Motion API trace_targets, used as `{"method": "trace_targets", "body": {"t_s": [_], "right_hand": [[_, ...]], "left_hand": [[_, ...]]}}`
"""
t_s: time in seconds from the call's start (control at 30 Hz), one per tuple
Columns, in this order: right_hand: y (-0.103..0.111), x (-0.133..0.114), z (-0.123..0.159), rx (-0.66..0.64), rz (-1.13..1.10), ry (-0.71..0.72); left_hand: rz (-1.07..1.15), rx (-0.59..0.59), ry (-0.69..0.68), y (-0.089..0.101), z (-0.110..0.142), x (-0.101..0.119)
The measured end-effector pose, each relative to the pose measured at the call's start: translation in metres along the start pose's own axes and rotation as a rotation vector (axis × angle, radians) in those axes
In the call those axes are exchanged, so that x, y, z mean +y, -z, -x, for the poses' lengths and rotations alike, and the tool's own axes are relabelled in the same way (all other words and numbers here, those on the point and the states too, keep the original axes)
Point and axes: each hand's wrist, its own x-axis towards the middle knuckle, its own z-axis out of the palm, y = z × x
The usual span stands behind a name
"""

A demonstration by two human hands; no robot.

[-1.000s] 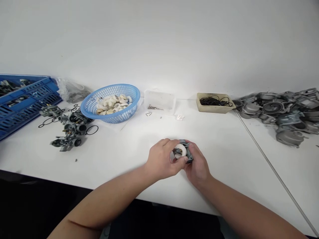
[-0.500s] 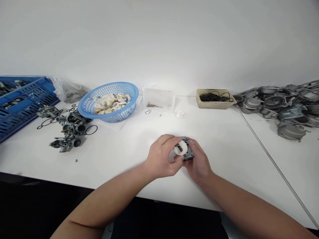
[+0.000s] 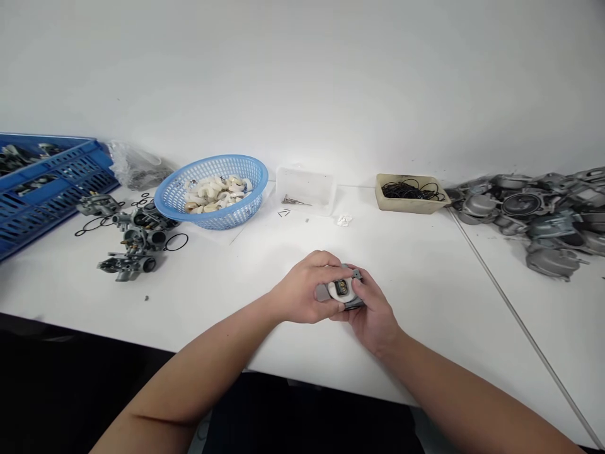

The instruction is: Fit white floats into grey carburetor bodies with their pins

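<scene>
Close to the table's front edge, my right hand [image 3: 375, 312] grips a grey carburetor body [image 3: 355, 304] from the right, its thumb over the top. From the left, my left hand [image 3: 307, 287] has fingers and thumb closed on a white plastic carburetor float [image 3: 336, 295]. The float lies against the carburetor, around a dark middle part with small brass-coloured jets. My fingers hide much of the carburetor's sides and underside.
A blue basket [image 3: 163, 208] of white floats, carburetors [image 3: 130, 243], black rubber rings [image 3: 176, 242] and a blue crate [image 3: 101, 162] are left. A clear tray [image 3: 326, 189] holds thin pins; a beige tray [image 3: 406, 206] holds black rings. Grey metal bowls [image 3: 520, 205] pile up right.
The float has gone from standing tilted beside the carburetor to lying flatter against it. My left fingers reach further over the top, and my right thumb has come down toward the float.
</scene>
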Motion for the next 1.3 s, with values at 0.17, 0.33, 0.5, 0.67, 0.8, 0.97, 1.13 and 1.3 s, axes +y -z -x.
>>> {"method": "trace_targets", "body": {"t_s": [0.17, 0.33, 0.5, 0.67, 0.8, 0.97, 1.13, 1.3], "right_hand": [[-0.001, -0.003, 0.002, 0.076, -0.023, 0.04], [-0.002, -0.003, 0.001, 0.123, -0.066, 0.098], [-0.003, -0.003, 0.003, 0.182, -0.06, 0.143], [-0.004, -0.001, 0.005, 0.205, -0.043, 0.17], [-0.005, 0.001, 0.004, 0.244, -0.022, 0.179], [-0.006, 0.002, 0.006, 0.25, 0.015, 0.181], [-0.006, 0.002, 0.006, 0.232, 0.032, 0.181], [-0.004, 0.005, 0.004, 0.25, 0.052, 0.183]], "left_hand": [[-0.063, 0.046, 0.045, -0.004, 0.002, 0.0], [-0.177, 0.197, 0.107, -0.012, 0.004, 0.007], [-0.249, 0.268, 0.05, -0.02, 0.008, 0.01], [-0.203, 0.284, 0.032, -0.026, 0.009, 0.016], [-0.121, 0.3, 0.156, -0.028, 0.009, 0.021], [0.071, 0.266, 0.393, -0.028, 0.008, 0.024], [0.104, 0.272, 0.475, -0.026, 0.006, 0.024], [0.207, 0.28, 0.527, -0.027, 0.006, 0.021]]}}
